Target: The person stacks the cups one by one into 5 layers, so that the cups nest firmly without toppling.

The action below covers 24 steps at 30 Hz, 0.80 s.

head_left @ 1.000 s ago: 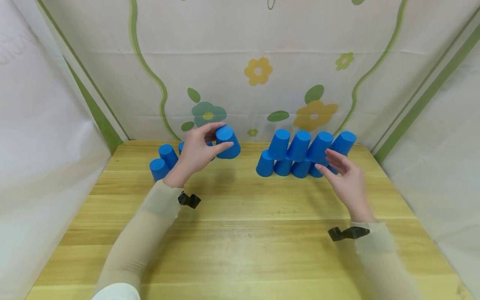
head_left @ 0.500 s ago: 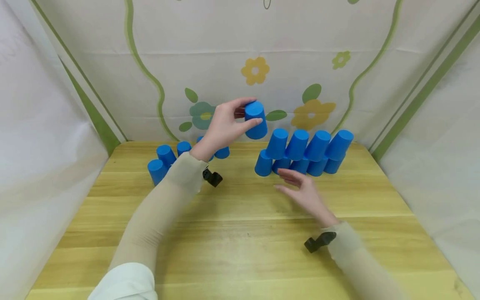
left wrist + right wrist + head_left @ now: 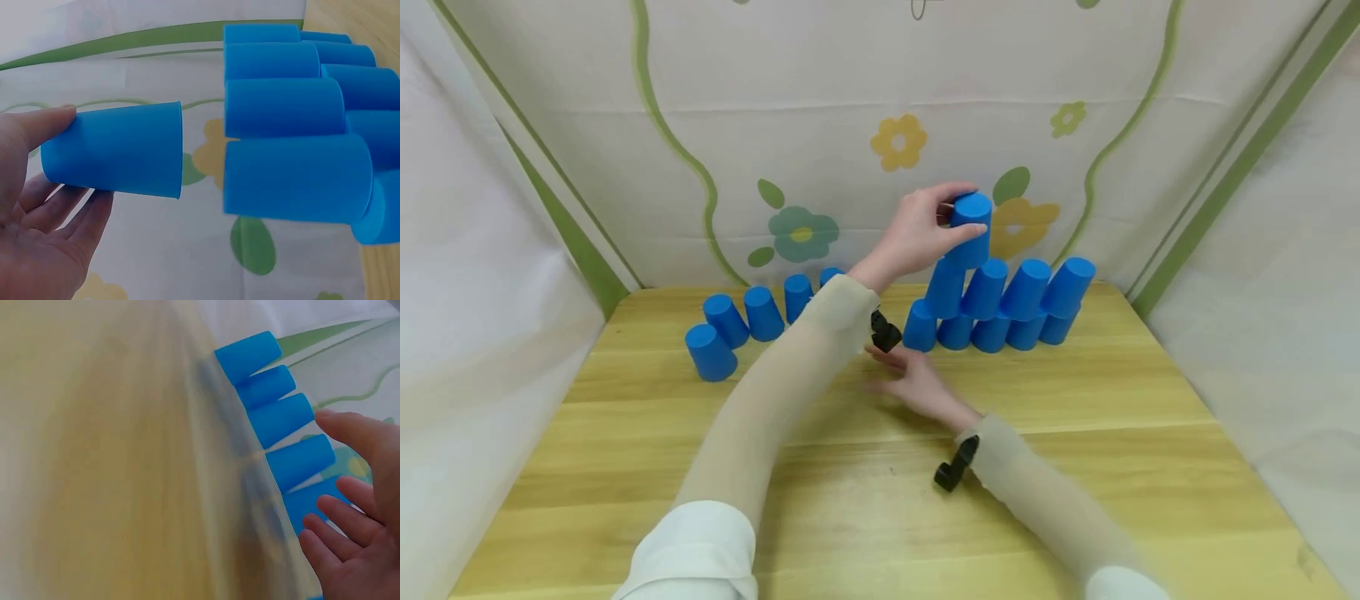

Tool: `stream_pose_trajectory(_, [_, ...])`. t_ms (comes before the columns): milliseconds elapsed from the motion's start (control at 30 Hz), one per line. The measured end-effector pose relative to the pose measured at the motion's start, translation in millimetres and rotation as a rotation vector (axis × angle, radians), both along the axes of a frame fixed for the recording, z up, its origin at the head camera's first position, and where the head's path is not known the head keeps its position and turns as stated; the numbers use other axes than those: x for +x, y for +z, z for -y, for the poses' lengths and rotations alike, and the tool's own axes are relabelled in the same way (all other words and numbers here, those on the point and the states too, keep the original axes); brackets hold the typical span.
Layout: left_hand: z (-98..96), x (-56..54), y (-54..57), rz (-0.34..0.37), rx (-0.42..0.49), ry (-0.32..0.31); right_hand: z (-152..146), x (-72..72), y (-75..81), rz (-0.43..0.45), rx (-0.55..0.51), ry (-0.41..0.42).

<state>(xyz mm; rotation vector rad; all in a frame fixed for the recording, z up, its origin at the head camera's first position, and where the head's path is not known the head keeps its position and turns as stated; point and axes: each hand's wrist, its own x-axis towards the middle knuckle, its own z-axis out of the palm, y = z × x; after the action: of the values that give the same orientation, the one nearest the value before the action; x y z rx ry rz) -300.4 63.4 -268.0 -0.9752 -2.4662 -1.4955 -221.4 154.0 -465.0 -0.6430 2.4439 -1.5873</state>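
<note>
Plainly blue, a smooth, tapered cup, upside down, left fingers pinching it, right fingers loosely extended.

I can read no text, label, brand, number or sign in any of my three views: nothing legible on the blue cups right of centre in the head view, nor on the printed cloth across its upper half.

One plain blue cup, mouth down, is held just above the two-tier stack right of centre (five inverted cups below, four above), not touching it. More inverted blue cups stand in a curved row at centre left, partly hidden.
</note>
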Motion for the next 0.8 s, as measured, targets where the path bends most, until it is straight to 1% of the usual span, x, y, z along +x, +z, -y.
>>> stream_pose_trajectory(33, [-3.8, -2.0, -1.8, 0.005, -0.008, -0.004, 7.4, -4.5, -0.6, 0.002, -0.014, 0.009])
stream_pose_trajectory(100, [-10.8, -5.0, -6.3, 0.013, -0.026, -0.017, 20.2, -11.5, -1.9, 0.008, 0.027, 0.000])
stream_pose_trajectory(200, [-19.4, -7.7, -12.8, 0.036, -0.039, -0.044, 34.2, -20.9, -4.9, -0.038, 0.104, 0.004])
stream_pose_trajectory(267, [-23.0, -8.7, -16.6, 0.054, -0.033, -0.045, 38.7, -23.5, -7.3, -0.063, 0.144, -0.007])
stream_pose_trajectory(333, [-25.1, -9.6, -19.5, 0.064, -0.021, -0.038, 41.7, -26.0, -9.5, -0.110, 0.113, 0.010])
stream_pose_trajectory(433, [-27.2, -11.4, -22.3, 0.075, 0.000, -0.018, 42.2, -26.3, -11.7, -0.158, 0.068, 0.012])
stream_pose_trajectory(500, [-28.7, -12.5, -23.4, 0.078, 0.010, -0.008, 41.3, -26.6, -11.9, -0.183, 0.080, 0.011])
stream_pose_trajectory(567, [-27.9, -13.4, -24.5, 0.082, 0.009, 0.007, 41.0, -26.1, -10.2, -0.178, 0.119, 0.026])
stream_pose_trajectory(600, [-26.9, -13.7, -24.9, 0.082, 0.007, 0.016, 41.1, -26.0, -8.6, -0.178, 0.163, 0.042])
stream_pose_trajectory(633, [-24.9, -13.5, -25.0, 0.082, 0.005, 0.027, 41.0, -25.6, -7.5, -0.154, 0.188, 0.043])
stream_pose_trajectory(700, [-18.1, -12.3, -24.5, 0.088, 0.008, 0.055, 41.7, -26.8, -6.1, -0.136, 0.223, 0.034])
stream_pose_trajectory(733, [-12.8, -11.0, -23.5, 0.085, 0.011, 0.069, 42.4, -28.2, -5.9, -0.116, 0.196, 0.025])
stream_pose_trajectory(800, [2.0, -7.5, -20.7, 0.079, 0.037, 0.091, 43.7, -32.1, -6.8, -0.095, 0.137, -0.027])
